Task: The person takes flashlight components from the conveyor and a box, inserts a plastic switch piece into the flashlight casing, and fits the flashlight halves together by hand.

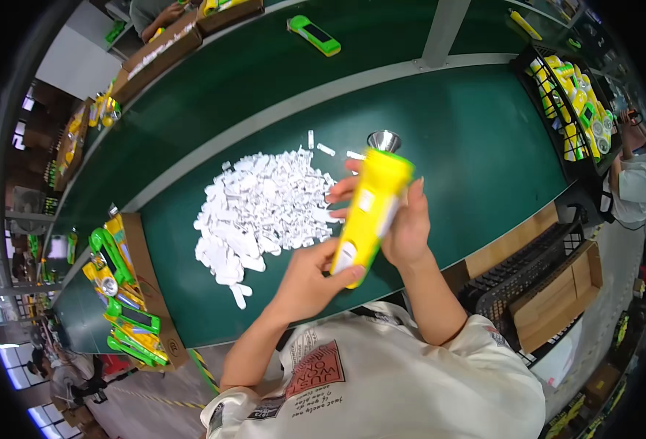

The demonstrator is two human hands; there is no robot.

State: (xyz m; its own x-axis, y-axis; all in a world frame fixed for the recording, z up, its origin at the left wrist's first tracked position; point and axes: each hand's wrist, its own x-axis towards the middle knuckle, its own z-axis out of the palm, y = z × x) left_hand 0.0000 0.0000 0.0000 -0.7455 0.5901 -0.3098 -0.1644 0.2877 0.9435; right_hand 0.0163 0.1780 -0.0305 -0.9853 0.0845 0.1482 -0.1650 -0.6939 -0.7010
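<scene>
Yellow device (372, 208) runs lengthwise away, rightward, from the left grip (310, 282) clamped on its near end; right grip (408, 228), spread apart, lies behind.

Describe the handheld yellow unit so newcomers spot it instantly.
Start at the dark green bench. Over its near side, the left hand grips the lower end of a long yellow unit with green edges, the right hand open behind it. Other yellow-green units fill the cardboard box at left and black basket at right; this one is in the wearer's hands.
</scene>
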